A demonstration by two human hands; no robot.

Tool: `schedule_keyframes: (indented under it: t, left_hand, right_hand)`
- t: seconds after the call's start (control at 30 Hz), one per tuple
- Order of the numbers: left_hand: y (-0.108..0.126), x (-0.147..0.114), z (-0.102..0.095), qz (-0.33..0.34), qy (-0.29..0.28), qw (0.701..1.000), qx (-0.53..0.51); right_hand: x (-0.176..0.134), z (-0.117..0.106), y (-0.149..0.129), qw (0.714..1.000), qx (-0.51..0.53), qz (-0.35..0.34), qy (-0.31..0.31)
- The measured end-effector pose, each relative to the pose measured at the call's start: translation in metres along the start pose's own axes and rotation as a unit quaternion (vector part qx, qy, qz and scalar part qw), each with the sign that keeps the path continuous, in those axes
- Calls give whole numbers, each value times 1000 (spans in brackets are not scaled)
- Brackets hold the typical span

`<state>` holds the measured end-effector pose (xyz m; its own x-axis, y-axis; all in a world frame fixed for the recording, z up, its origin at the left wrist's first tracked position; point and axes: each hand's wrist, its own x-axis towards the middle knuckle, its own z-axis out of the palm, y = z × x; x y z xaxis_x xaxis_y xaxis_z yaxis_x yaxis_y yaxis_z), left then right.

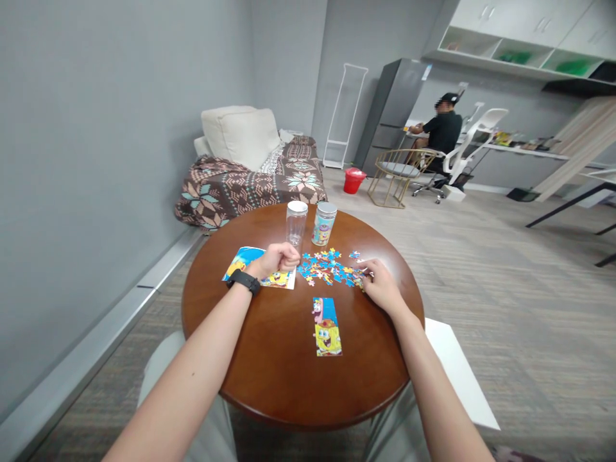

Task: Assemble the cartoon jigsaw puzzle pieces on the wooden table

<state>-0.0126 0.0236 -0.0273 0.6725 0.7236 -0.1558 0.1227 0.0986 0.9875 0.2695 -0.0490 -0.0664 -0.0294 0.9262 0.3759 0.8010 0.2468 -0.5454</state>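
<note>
**Puzzle bits on a round table**

The joined puzzle strip (327, 330) lies nearest, likely so the person can see it well. Next, the right hand (378, 282) bends at the edge of the loose pieces (338, 271); I can't tell if it pinches one. The left hand (279, 258) is curled in a fist over the picture sheet (244, 258), with nothing showing inside. Two jars (296, 226) stand behind, perhaps to leave room.

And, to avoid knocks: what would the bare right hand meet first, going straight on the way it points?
Likely the loose, flat, mostly blue jigsaw pieces: the right hand is at their right edge, though contact is unclear.
</note>
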Motion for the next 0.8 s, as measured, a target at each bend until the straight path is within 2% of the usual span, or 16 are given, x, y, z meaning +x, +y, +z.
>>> schedule_keyframes:
  t: [0.1, 0.17, 0.3, 0.4, 0.57, 0.63, 0.7, 0.8]
  left_hand:
    - [-5, 5, -3, 48, -76, 995, -50]
    - [-8, 7, -5, 63, -104, 990, -74]
    - [-10, 8, -6, 65, -116, 987, -88]
    - [-9, 7, -5, 62, -119, 987, -88]
    - [-3, 6, -2, 26, -119, 990, -74]
    - [2, 4, 0, 11, -102, 992, -68]
    - [9, 2, 5, 7, -52, 996, -66]
    - [18, -1, 15, 17, 79, 997, -20]
  right_hand:
    - [-1, -4, -6, 998, 38, -52, -8]
    - [-2, -6, -11, 994, 57, -90, -19]
    - [-2, -7, -18, 986, 76, -137, -47]
    - [-1, -5, -16, 986, 82, -136, -57]
    - [1, -3, -10, 989, 79, -120, -33]
    - [1, -3, -9, 990, 70, -115, -30]
    - [1, -3, -9, 991, 63, -110, -31]
    - [2, -3, -9, 993, 58, -103, -29]
